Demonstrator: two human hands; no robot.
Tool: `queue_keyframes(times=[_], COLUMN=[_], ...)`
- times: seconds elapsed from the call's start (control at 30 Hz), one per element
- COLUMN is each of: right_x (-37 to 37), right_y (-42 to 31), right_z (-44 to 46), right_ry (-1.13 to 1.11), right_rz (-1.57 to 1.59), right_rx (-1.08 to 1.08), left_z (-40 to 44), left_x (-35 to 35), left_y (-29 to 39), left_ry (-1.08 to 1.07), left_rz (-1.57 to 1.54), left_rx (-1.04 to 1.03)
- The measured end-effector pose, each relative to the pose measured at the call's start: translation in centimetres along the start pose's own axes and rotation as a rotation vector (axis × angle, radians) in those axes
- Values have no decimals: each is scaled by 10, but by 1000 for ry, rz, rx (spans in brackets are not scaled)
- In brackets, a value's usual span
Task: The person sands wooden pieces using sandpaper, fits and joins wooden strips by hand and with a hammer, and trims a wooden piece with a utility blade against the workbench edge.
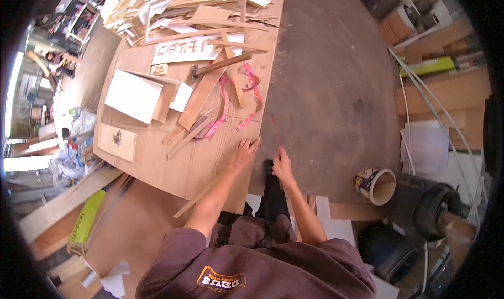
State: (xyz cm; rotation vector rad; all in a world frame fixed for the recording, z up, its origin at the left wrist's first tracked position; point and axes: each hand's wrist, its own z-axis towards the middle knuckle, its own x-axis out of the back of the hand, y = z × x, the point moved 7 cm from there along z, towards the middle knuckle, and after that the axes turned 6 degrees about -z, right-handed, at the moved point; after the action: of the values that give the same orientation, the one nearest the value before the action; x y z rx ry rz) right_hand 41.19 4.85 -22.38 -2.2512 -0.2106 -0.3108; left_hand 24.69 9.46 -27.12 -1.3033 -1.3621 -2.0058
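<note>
My left hand [245,154] rests at the right edge of the wooden tabletop [142,165], fingers pressed down. A thin wooden strip [195,198] runs under my left forearm in line with that hand and appears held beneath it; the fingers cover its far part. Just off the edge, my right hand [282,168] is closed around a slim reddish, blade-like tool [274,127] that points away from me. Its exact kind is unclear. Beyond my left hand lie a pink measuring tape [224,102], a hammer [223,66] and loose wooden strips [191,136].
A white box [134,97] and a small board with dark nails or screws [116,137] sit on the tabletop's left. Scrap wood [210,15] is heaped at the far end. On the right floor stand a bucket [375,186] and black drum [420,204]. Someone [62,63] sits far left.
</note>
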Motion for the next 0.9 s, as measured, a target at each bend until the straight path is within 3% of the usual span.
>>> queue_keyframes(times=[0.2,0.3,0.37,0.47,0.57,0.63,0.83,0.9], right_x=[-27,-43,-67,-82,-74,-71,-65,-70], right_y=[8,7,56,76,32,6,-7,2], right_z=[-6,-10,17,27,17,4,25,36], right_ry=[138,196,232,256,287,152,183,143], right_rz=[-164,-142,-138,-75,-113,131,44,72], right_rx=[184,138,147,173,233,-43,149,113], left_z=[2,-2,-1,0,1,4,5,1], left_x=[12,5,9,8,5,7,6,10], left_y=[8,3,3,-2,-3,-3,-3,1], left_ry=[-34,-35,-54,-125,3,53,63,53], left_rz=[16,46,4,-56,4,39,74,84], left_rx=[-38,-34,-53,9,-25,-56,-90,-85])
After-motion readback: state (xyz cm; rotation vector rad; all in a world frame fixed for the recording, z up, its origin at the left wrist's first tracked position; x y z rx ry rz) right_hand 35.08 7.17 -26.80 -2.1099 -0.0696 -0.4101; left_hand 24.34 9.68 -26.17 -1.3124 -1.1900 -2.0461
